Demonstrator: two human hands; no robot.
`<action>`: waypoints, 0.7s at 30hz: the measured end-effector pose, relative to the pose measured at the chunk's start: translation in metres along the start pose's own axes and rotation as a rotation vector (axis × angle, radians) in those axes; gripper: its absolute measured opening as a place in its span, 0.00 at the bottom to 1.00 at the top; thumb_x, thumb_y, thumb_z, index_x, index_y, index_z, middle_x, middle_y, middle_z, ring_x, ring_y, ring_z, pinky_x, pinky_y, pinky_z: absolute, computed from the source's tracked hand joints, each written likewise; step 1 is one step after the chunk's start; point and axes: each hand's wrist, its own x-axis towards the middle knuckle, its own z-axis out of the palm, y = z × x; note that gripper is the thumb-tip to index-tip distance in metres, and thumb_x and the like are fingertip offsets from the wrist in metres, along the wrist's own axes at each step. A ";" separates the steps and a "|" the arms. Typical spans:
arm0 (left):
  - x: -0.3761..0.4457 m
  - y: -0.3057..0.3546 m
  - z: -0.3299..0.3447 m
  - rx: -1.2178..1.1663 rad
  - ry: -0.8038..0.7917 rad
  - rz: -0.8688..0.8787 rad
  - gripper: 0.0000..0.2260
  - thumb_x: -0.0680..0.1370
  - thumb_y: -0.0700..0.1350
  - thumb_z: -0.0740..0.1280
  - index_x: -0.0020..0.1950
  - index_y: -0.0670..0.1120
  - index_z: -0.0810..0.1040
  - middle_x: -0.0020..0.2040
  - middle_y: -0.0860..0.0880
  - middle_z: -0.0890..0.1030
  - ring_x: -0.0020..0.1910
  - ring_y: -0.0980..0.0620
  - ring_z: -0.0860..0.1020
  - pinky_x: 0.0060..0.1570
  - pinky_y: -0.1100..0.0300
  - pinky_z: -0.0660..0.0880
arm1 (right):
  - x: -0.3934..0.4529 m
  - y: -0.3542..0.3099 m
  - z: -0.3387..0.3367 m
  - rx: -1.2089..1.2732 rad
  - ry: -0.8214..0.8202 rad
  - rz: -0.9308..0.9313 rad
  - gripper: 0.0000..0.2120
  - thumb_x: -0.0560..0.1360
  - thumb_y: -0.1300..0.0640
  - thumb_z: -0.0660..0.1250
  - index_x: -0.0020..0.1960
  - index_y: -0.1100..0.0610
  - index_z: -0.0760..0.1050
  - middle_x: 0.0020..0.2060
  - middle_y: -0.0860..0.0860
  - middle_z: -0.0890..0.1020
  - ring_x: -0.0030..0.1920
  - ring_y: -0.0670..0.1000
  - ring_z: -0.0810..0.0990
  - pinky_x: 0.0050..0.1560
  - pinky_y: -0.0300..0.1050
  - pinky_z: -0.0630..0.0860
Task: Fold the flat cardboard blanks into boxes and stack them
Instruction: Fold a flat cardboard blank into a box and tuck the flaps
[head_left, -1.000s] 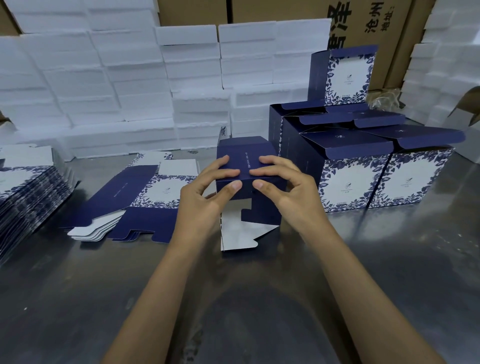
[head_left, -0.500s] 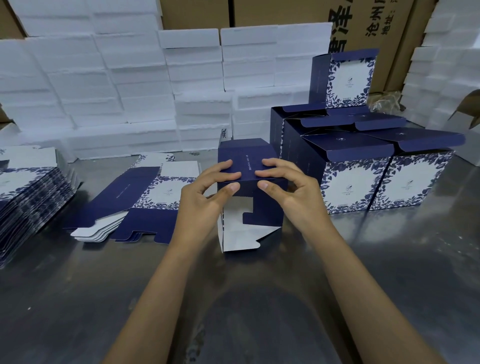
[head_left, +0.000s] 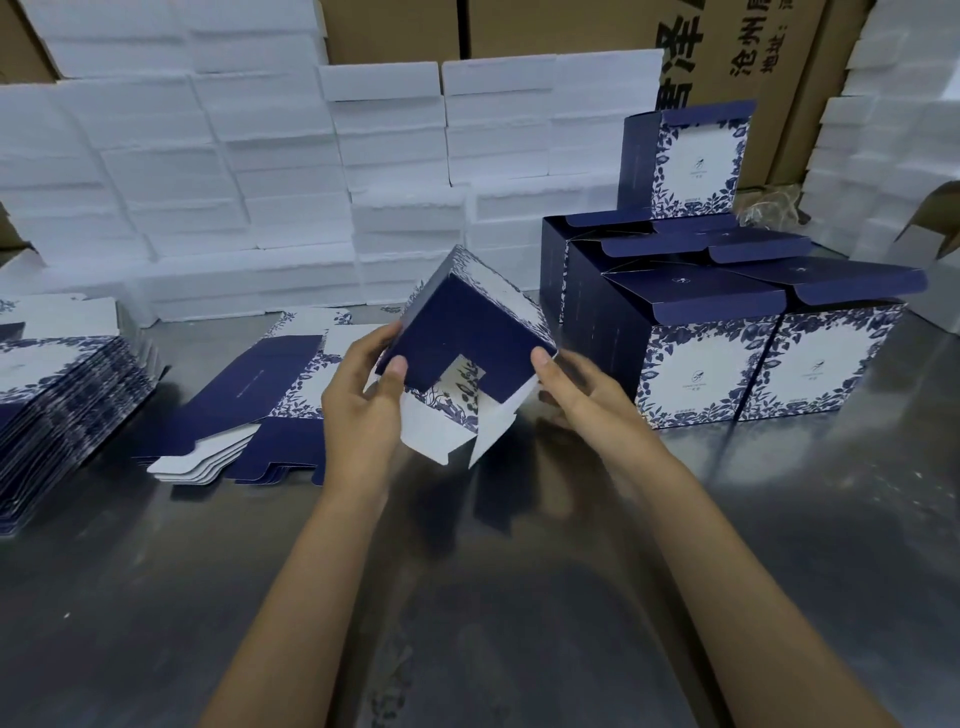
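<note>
the box (head_left: 467, 343) is lifted off the table (head_left: 519, 597), tilted corner-up just left of the stack (head_left: 727, 332) of finished boxes. the left hand (head_left: 363, 405) pinches its left corner, thumb on the blue face; the right hand (head_left: 587, 395) pinches the right corner. its loose white flaps hang toward the person, so the open end faces down and nearer. the right hand lies closer to the stack

A half-folded navy box (head_left: 467, 338) tilts above the flat blanks (head_left: 249, 410), its white flaps hanging open, left of the stacked boxes (head_left: 727, 332).
</note>
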 end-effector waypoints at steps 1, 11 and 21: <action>0.000 -0.001 0.001 -0.025 0.013 -0.031 0.17 0.82 0.34 0.62 0.60 0.56 0.80 0.58 0.61 0.82 0.61 0.63 0.78 0.58 0.68 0.74 | -0.001 0.000 0.002 0.002 -0.044 -0.004 0.30 0.68 0.25 0.66 0.66 0.35 0.75 0.61 0.34 0.80 0.61 0.38 0.79 0.69 0.50 0.74; -0.012 -0.004 0.021 0.052 -0.128 -0.452 0.06 0.79 0.36 0.69 0.50 0.45 0.73 0.46 0.45 0.82 0.33 0.53 0.81 0.29 0.61 0.77 | -0.007 -0.013 0.009 0.093 -0.030 -0.320 0.18 0.83 0.57 0.64 0.71 0.45 0.74 0.76 0.39 0.68 0.72 0.34 0.66 0.73 0.37 0.65; -0.011 0.005 0.014 0.524 -0.543 -0.797 0.13 0.82 0.44 0.63 0.44 0.39 0.81 0.28 0.46 0.81 0.19 0.54 0.71 0.18 0.65 0.65 | -0.011 -0.019 0.007 -0.209 -0.076 -0.358 0.18 0.79 0.56 0.70 0.68 0.48 0.75 0.78 0.41 0.62 0.78 0.39 0.59 0.78 0.50 0.60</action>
